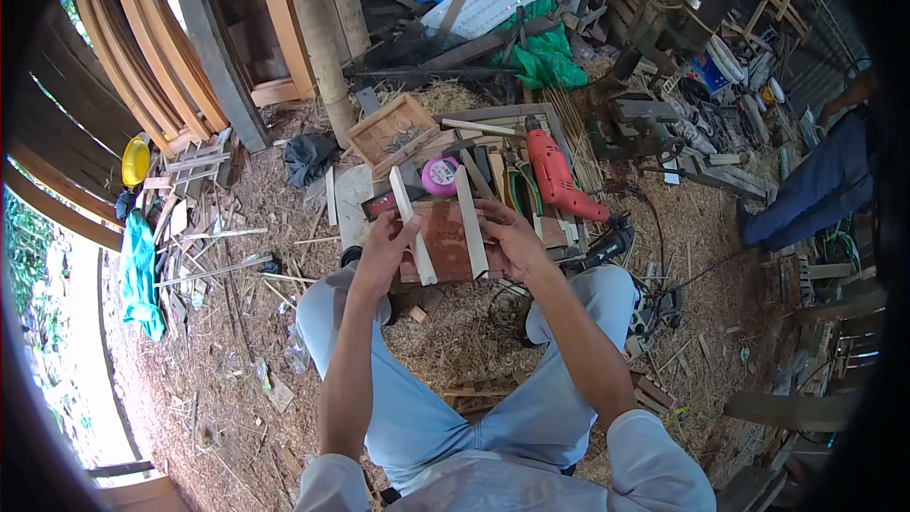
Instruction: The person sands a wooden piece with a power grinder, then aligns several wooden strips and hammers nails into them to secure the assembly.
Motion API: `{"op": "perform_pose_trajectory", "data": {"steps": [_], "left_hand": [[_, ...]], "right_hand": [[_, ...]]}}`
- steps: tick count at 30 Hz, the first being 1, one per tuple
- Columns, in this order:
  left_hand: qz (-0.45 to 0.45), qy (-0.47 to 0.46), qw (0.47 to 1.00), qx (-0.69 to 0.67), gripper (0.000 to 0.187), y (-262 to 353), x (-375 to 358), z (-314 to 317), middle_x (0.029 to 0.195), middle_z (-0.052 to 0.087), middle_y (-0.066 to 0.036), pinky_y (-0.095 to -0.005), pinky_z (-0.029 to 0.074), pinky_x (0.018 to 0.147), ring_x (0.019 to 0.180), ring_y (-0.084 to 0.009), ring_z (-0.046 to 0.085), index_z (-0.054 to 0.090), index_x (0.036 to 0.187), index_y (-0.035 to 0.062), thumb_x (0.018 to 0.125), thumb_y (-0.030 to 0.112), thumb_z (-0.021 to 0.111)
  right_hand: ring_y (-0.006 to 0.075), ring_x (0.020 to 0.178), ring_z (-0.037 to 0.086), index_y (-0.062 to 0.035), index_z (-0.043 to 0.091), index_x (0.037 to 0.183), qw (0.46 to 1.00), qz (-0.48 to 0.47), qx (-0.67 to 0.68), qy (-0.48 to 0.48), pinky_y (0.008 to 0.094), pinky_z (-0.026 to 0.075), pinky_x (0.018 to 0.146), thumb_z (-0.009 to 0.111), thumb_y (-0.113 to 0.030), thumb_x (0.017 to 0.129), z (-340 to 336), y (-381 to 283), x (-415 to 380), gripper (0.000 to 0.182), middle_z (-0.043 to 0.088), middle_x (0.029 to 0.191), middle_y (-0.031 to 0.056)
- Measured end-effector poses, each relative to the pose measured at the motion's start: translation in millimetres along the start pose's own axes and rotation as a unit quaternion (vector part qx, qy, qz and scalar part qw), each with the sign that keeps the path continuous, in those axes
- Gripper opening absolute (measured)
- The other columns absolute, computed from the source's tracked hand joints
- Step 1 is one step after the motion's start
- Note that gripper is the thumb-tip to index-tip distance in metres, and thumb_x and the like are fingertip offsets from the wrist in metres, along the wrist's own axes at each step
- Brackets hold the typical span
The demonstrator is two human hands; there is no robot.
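Observation:
My left hand (pixel 385 252) is closed on a pale wooden strip (pixel 412 226), its thumb laid over the strip's side. In my right hand (pixel 515 243) is a second pale strip (pixel 470 226), gripped at its outer edge. Both strips point away from me, roughly parallel, with a gap between them. They overlap a reddish-brown wooden board (pixel 444 235) in front of my knees. Just beyond the strips lie a pink tape measure (pixel 440 175), pliers (pixel 513 192) with dark and yellow-green handles, and a red power drill (pixel 559 173).
A wooden box (pixel 360 136) of small metal pieces stands beyond the tools. A dark power tool (pixel 608 245) with a cord lies right of my hands. Wood shavings and offcuts cover the ground. A person (pixel 813 180) is at the right. Timber frames (pixel 142 43) lean at the left.

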State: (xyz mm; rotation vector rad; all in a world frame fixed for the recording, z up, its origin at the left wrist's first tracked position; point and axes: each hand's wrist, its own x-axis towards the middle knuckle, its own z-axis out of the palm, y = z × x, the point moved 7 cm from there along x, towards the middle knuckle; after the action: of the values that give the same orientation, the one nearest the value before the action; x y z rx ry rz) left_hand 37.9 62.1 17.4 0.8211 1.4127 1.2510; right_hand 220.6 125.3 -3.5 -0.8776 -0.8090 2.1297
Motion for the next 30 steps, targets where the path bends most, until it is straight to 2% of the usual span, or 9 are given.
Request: {"op": "perform_pose_trajectory", "data": {"steps": [4, 8, 14, 18, 20, 21, 23, 26, 30], "left_hand": [[0.018, 0.090, 0.995, 0.031, 0.046, 5.2, -4.9, 0.8, 0.095, 0.059, -0.009, -0.0255, 0.051, 0.063, 0.078, -0.0131, 0.058, 0.042, 0.121, 0.0023, 0.090, 0.029, 0.061], [0.063, 0.078, 0.995, -0.017, 0.043, 13.3, -4.5, 2.9, 0.102, 0.057, -0.010, -0.0280, 0.049, 0.070, 0.089, -0.0152, 0.057, 0.042, 0.126, 0.0066, 0.093, 0.029, 0.058], [0.078, 0.027, 0.989, 0.119, 0.044, -4.6, 7.7, 8.6, 0.098, 0.058, -0.009, -0.0286, 0.049, 0.073, 0.087, -0.0144, 0.057, 0.042, 0.130, 0.0098, 0.093, 0.028, 0.057], [0.118, 0.035, 0.975, 0.184, 0.050, 7.3, 1.9, 16.1, 0.101, 0.055, -0.014, -0.0283, 0.049, 0.069, 0.076, -0.0161, 0.057, 0.045, 0.128, 0.0069, 0.086, 0.023, 0.067], [0.204, 0.103, 0.910, 0.345, 0.056, 7.7, -0.6, 14.3, 0.123, 0.040, -0.024, -0.0313, 0.051, 0.071, 0.089, -0.0249, 0.057, 0.046, 0.127, 0.0088, 0.079, 0.021, 0.073], [0.206, 0.103, 0.909, 0.347, 0.056, -0.8, 1.9, 12.7, 0.123, 0.040, -0.024, -0.0313, 0.051, 0.071, 0.089, -0.0249, 0.057, 0.046, 0.127, 0.0088, 0.079, 0.021, 0.073], [0.276, 0.107, 0.862, 0.412, 0.053, -6.0, 1.7, 16.2, 0.133, 0.021, -0.030, -0.0400, 0.051, 0.079, 0.105, -0.0355, 0.050, 0.052, 0.122, 0.0117, 0.075, 0.018, 0.075], [0.316, 0.134, 0.831, 0.437, 0.039, 8.5, -8.9, 24.0, 0.132, 0.029, -0.026, -0.0467, 0.044, 0.090, 0.113, -0.0389, 0.042, 0.061, 0.111, 0.0103, 0.074, 0.015, 0.074], [0.309, 0.094, 0.768, 0.553, 0.028, 36.3, -22.8, 38.1, 0.127, 0.042, -0.018, -0.0485, 0.034, 0.101, 0.114, -0.0385, 0.042, 0.065, 0.100, 0.0088, 0.073, 0.014, 0.072]], "right_hand": [[0.0224, 0.082, 0.065, 0.0023, 0.040, 0.131, 1.000, 0.003, 0.012, 0.007, 0.0378, 0.059, 0.078, 0.050, -0.001, 0.091, 0.1, 4.5, 1.3, 0.041, 0.057, 0.104, 0.0140], [0.0218, 0.080, 0.065, 0.0011, 0.038, 0.133, 1.000, 0.014, 0.011, 0.006, 0.0376, 0.059, 0.072, 0.053, -0.004, 0.090, -0.3, 5.2, -0.1, 0.046, 0.058, 0.105, 0.0136], [0.0195, 0.075, 0.065, -0.0025, 0.033, 0.138, 1.000, 0.024, 0.000, 0.002, 0.0343, 0.057, 0.063, 0.061, -0.011, 0.088, 6.3, 1.0, -4.0, 0.057, 0.060, 0.105, 0.0120], [0.0166, 0.088, 0.062, -0.0006, 0.040, 0.133, 1.000, 0.006, 0.013, -0.019, 0.0329, 0.055, 0.069, 0.055, -0.010, 0.090, 13.3, -11.3, -13.3, 0.047, 0.060, 0.104, 0.0094], [0.0168, 0.089, 0.061, -0.0010, 0.040, 0.133, 0.999, 0.009, 0.032, -0.029, 0.0331, 0.055, 0.067, 0.054, -0.009, 0.090, 9.7, -10.6, -12.1, 0.046, 0.060, 0.103, 0.0091], [0.0175, 0.084, 0.062, -0.0009, 0.040, 0.133, 0.999, 0.013, 0.034, -0.039, 0.0329, 0.056, 0.065, 0.052, -0.011, 0.091, 3.5, -6.2, -6.5, 0.045, 0.060, 0.104, 0.0103], [0.0181, 0.080, 0.063, -0.0007, 0.039, 0.133, 0.998, 0.012, 0.039, -0.049, 0.0328, 0.057, 0.063, 0.049, -0.012, 0.092, 0.3, -6.1, -4.2, 0.043, 0.059, 0.105, 0.0114], [0.0184, 0.067, 0.062, 0.0009, 0.040, 0.131, 0.999, 0.005, 0.021, -0.033, 0.0309, 0.055, 0.055, 0.041, -0.012, 0.093, -1.8, -11.8, -9.6, 0.039, 0.061, 0.095, 0.0127], [0.0177, 0.052, 0.057, 0.0028, 0.043, 0.124, 0.983, -0.053, -0.172, 0.048, 0.0293, 0.047, 0.041, 0.042, -0.010, 0.090, -6.4, -27.3, -20.0, 0.036, 0.061, 0.086, 0.0130]]}}
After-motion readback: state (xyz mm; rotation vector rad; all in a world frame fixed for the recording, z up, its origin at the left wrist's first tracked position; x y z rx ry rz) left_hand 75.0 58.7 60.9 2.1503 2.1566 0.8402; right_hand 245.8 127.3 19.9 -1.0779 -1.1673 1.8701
